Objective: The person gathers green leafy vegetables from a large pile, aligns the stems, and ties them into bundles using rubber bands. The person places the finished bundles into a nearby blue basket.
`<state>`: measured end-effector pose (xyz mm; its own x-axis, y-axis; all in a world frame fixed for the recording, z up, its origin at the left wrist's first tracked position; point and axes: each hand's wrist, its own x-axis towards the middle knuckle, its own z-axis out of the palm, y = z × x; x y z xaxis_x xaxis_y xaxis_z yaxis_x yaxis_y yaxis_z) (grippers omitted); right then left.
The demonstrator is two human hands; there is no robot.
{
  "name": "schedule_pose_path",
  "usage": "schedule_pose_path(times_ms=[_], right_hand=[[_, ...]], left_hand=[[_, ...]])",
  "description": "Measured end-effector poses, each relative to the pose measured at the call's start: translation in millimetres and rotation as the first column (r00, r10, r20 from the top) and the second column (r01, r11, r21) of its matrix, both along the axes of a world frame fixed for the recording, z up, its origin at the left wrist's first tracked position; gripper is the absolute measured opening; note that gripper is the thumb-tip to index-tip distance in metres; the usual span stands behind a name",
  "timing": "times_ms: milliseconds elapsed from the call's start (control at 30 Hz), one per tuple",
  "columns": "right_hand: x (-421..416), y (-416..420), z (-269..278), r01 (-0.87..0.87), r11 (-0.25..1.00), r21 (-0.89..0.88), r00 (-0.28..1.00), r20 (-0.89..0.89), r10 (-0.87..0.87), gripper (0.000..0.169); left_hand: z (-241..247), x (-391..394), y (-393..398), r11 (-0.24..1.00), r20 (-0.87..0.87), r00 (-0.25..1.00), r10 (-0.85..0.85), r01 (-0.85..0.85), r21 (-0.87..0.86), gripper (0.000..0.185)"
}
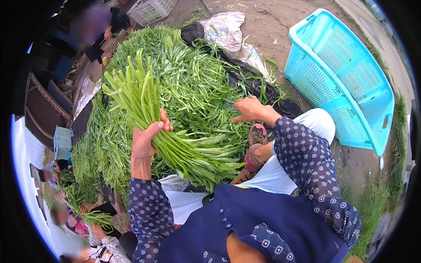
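Note:
A thick bunch of water spinach is gripped around its stems by my left hand. Its pale cut ends point up and away from me, while the leaves hang towards my lap. My right hand hovers to the right with thumb and fingers apart and nothing between them. Beneath both hands spreads a large heap of loose water spinach, partly hidden by the bunch.
A turquoise plastic crate stands tilted on the right, beside grass. Dark cloth and a white woven sack edge the heap. A white crate is at the back. Several people sit along the left; one holds greens.

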<state>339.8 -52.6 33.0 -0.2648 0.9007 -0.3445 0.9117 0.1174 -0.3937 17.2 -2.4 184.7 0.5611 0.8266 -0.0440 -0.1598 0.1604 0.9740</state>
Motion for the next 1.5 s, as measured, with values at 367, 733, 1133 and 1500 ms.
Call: schedule_pose_path(times_ms=[367, 733, 1133, 1500], right_hand=[[-127, 19, 110, 0.145, 0.983, -0.110, 0.066, -0.990, -0.121, 0.084], [-108, 20, 116, 0.397, 0.914, -0.079, 0.141, -0.979, -0.146, 0.090], [-125, 6, 119, 0.523, 0.840, 0.145, 0.230, -0.973, 0.025, 0.011], [-128, -11, 113, 0.343, 0.676, 0.653, 0.781, -0.597, 0.181, 0.023]], left_hand=[[-38, 69, -19, 0.896, -0.364, 0.861, 0.356, -0.203, 0.395, 0.071], [-37, 49, -5, 0.983, -0.051, 0.982, 0.183, -0.181, 0.037, 0.043], [-37, 30, 0, 0.994, 0.060, 0.998, -0.004, 0.010, -0.109, 0.027], [-43, 22, 9, 0.989, 0.157, 0.981, 0.111, -0.093, -0.116, 0.033]])
